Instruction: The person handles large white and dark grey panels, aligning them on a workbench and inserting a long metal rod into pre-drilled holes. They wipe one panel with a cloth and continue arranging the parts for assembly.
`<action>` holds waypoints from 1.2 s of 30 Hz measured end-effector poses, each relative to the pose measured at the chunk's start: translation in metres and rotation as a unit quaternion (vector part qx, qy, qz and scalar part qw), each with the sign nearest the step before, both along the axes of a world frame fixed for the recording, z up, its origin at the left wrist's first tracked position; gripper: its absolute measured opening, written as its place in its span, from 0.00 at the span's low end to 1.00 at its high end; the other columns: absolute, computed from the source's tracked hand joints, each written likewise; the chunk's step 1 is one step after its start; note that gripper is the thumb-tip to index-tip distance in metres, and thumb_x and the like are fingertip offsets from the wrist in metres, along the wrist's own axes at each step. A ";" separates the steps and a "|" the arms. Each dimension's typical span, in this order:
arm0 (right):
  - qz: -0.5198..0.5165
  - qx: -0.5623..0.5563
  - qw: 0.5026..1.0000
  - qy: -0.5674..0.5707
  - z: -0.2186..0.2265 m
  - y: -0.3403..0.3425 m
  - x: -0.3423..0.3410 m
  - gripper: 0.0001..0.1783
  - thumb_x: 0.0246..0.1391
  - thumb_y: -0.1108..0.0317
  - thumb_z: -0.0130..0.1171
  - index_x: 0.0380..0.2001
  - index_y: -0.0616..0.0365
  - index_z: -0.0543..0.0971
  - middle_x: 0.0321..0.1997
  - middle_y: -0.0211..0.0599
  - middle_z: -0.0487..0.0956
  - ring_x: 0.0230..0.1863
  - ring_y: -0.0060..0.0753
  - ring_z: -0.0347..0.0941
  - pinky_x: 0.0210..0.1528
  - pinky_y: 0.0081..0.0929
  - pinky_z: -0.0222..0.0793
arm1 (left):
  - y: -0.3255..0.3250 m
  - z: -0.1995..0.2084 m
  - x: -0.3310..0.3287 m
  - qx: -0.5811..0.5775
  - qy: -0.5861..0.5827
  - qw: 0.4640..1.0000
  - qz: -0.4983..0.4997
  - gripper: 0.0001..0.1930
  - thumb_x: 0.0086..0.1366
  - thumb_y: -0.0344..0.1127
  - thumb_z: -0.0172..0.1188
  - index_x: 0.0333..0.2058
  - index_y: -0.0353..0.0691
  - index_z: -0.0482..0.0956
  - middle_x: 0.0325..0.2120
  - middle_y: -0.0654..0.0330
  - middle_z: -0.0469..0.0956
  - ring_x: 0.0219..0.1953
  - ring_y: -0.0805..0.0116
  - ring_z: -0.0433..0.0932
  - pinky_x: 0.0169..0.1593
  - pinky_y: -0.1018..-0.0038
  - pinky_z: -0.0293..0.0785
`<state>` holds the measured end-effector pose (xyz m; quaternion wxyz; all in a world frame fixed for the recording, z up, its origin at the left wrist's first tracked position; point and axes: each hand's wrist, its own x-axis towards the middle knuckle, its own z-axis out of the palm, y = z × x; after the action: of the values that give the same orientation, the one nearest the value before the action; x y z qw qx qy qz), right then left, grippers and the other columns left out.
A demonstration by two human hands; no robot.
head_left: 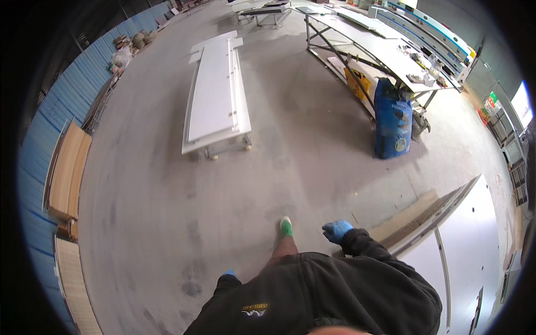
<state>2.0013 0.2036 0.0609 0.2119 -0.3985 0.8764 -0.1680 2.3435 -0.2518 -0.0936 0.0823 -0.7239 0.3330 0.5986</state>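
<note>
My right hand (pixel 336 230), in a blue glove, hangs in front of me over the floor with its fingers curled in and nothing showing in them. It is nearest to a stack of white panels (pixel 472 237) at my right, and apart from it. Of my left hand (pixel 229 273) only a bit of blue glove shows past the dark sleeve; its fingers are hidden. One foot in a green and white shoe (pixel 286 226) is stretched forward on the grey floor. Ahead, a long white panel (pixel 215 89) lies on a low wheeled trolley (pixel 229 146).
A full blue sack (pixel 393 120) stands by a metal-framed worktable (pixel 363 36) at the right, with a yellow bag (pixel 357 82) underneath. Wooden boards (pixel 70 170) lean along the blue corrugated wall (pixel 42 145) at the left. A long machine (pixel 430 30) stands at the far right.
</note>
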 end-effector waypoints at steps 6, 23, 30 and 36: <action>-0.107 0.084 0.985 -0.105 -0.003 -0.021 -0.130 0.20 0.62 0.48 0.52 0.44 0.47 0.84 0.42 0.48 0.85 0.46 0.58 0.80 0.48 0.53 0.74 | -0.100 0.003 -0.256 0.025 0.041 0.993 -0.111 0.25 0.75 0.55 0.43 0.59 0.44 0.73 0.54 0.53 0.78 0.54 0.53 0.77 0.56 0.57 0.73; -0.283 0.112 0.945 -0.119 -0.023 -0.014 -0.662 0.21 0.63 0.47 0.51 0.48 0.46 0.84 0.44 0.45 0.85 0.47 0.56 0.80 0.51 0.52 0.75 | -0.060 0.041 -0.961 0.043 0.082 0.922 -0.377 0.34 0.72 0.59 0.52 0.63 0.37 0.69 0.63 0.50 0.72 0.64 0.50 0.72 0.66 0.50 0.67; -0.306 0.003 0.950 -0.068 0.014 -0.010 -0.914 0.21 0.62 0.50 0.54 0.48 0.51 0.83 0.46 0.48 0.85 0.49 0.58 0.79 0.52 0.50 0.74 | -0.096 0.020 -1.107 0.056 0.066 0.953 -0.292 0.40 0.71 0.59 0.48 0.71 0.35 0.56 0.71 0.45 0.60 0.70 0.43 0.63 0.68 0.46 0.63; -0.341 0.068 0.928 -0.132 -0.002 -0.012 -1.072 0.23 0.63 0.50 0.52 0.50 0.54 0.83 0.49 0.51 0.84 0.52 0.57 0.79 0.55 0.49 0.73 | -0.123 -0.016 -1.323 0.067 0.025 0.946 -0.317 0.38 0.73 0.59 0.47 0.71 0.38 0.55 0.69 0.43 0.62 0.69 0.42 0.65 0.66 0.45 0.65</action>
<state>0.9295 0.1912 0.0591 0.2822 -0.0348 0.9328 -0.2213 1.0202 -0.3748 -0.1097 0.3074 -0.5585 0.5064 0.5806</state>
